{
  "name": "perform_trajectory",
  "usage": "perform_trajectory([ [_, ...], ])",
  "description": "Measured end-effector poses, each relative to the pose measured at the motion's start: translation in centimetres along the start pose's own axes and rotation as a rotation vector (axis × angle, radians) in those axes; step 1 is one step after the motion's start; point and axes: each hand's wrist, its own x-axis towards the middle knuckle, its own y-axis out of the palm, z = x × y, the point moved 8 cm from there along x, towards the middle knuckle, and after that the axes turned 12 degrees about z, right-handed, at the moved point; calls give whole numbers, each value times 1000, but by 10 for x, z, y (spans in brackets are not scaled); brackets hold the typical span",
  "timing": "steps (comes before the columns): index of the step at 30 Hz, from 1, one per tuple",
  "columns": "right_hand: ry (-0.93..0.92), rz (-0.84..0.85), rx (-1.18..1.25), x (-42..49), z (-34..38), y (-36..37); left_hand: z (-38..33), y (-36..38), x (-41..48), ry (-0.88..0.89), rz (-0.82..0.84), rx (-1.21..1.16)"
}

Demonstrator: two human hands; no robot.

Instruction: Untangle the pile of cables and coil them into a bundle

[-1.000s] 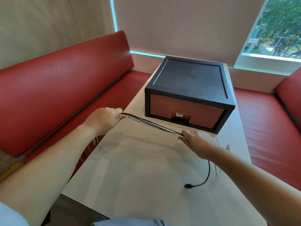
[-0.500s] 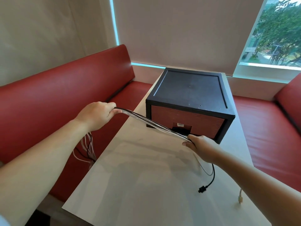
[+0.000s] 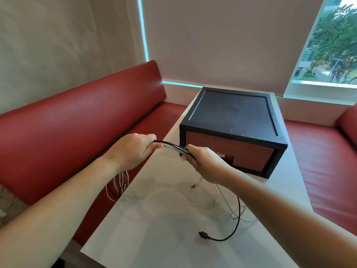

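Red seats (image 3: 58, 144) flank the white bench (image 3: 154, 244). Above it my left grip (image 3: 133, 149) and right grip (image 3: 204, 161), close together, both clench the cables (image 3: 171, 148), which hang off the left edge and trail onto the bench. Coiling step, I judge: next, pass this loop into the left.

One box (image 3: 231, 117), one table (image 3: 154, 244), two hands (image 3: 133, 149) (image 3: 204, 161), several cables (image 3: 172, 148).
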Motion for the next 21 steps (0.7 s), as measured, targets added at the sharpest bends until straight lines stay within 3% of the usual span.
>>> perform_trajectory([
  [9,35,138,-149,-16,-4,-15,6,39,-15,-111,152,-219],
  [13,64,198,-284,-18,3,-16,-1,53,-12,-267,529,-447],
  [15,47,240,-323,-17,11,-10,-22,49,-2,-203,653,-436],
  [18,-6,253,-340,-9,26,-4,-60,40,21,-89,660,-390],
  [21,-26,210,-209,-7,24,-15,-74,35,34,-101,614,-273],
])
